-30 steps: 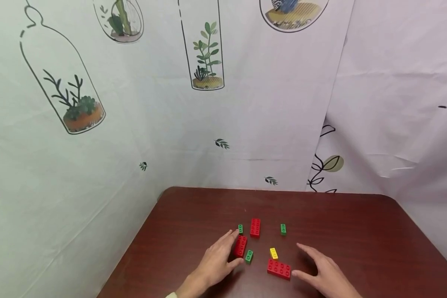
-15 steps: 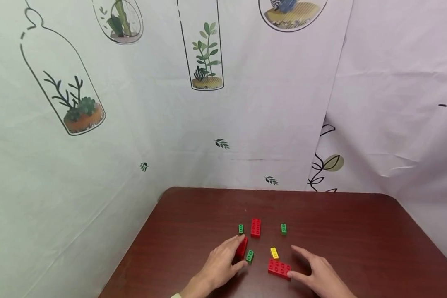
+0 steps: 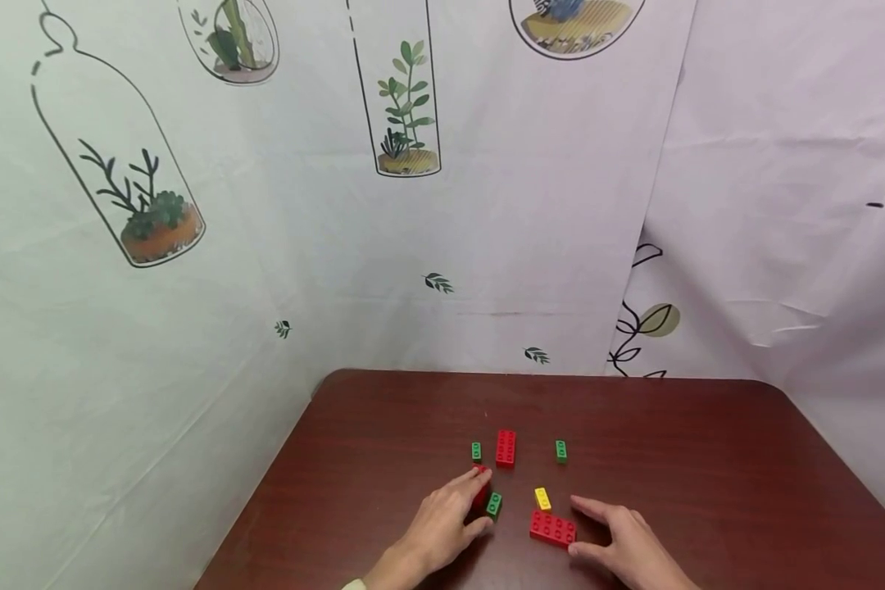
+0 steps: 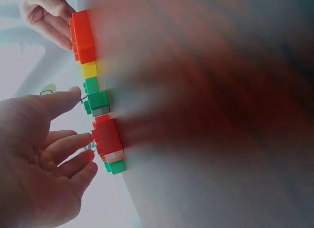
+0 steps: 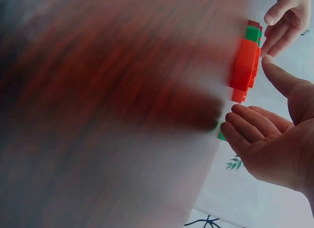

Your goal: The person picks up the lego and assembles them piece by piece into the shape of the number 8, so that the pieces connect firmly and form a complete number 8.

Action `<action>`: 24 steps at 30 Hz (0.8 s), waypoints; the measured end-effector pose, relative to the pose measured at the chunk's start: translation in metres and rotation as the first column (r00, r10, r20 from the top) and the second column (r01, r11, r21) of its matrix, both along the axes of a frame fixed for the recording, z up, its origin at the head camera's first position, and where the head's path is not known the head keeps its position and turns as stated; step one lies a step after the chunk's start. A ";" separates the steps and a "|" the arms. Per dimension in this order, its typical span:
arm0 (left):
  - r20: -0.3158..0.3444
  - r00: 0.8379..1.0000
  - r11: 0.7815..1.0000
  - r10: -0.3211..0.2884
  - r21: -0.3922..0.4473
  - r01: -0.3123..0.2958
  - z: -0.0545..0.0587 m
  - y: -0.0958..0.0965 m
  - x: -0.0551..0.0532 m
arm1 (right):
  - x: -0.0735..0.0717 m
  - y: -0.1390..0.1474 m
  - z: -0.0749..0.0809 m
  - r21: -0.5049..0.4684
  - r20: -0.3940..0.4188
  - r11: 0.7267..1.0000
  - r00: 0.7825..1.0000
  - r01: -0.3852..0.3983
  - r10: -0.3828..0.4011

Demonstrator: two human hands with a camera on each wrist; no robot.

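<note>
Step in hand, my read: reaching, both hands at bricks, nothing lifted. Left hand [image 3: 442, 526]: fingers spread over the left red brick [image 3: 480, 496], thumb well apart from them; contact unclear, since the hand covers most of it. Right hand [image 3: 629, 546]: thumb and fingers wide apart around the right end of the near red brick [image 3: 552, 529], thumb tip at its near right corner, maybe touching. Neither hand grips anything.

Next move, I'd judge, calls for my right thumb and fingers to come together on that brick's two long sides, minding the yellow brick [image 3: 542, 499] just beyond it. My left would need to curl in without knocking the nearest green brick [image 3: 494, 505], just right of the left red one.

Pointing: near red brick sits flat on the tabletop [image 3: 708, 459], studs up, long axis mostly left-right, right end slightly nearer me. Left red brick runs roughly away from me; exact slant hidden. Far red brick [image 3: 506, 449] points straight away, between the far left green brick [image 3: 476, 451] and the far right green brick [image 3: 561, 451]; those two point away too. Yellow's far end leans left, nearest green's leans right.
</note>
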State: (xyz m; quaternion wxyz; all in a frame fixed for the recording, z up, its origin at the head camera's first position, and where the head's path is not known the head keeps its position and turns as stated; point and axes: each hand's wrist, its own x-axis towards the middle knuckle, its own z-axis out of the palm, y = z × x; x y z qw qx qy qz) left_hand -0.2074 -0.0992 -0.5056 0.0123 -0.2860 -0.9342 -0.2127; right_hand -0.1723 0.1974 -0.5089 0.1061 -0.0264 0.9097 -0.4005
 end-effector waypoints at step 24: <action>-0.021 0.999 0.999 -0.038 -0.027 0.037 -0.004 0.004 -0.004 | 0.002 -0.007 -0.005 0.040 -0.099 0.999 0.995 0.016 -0.012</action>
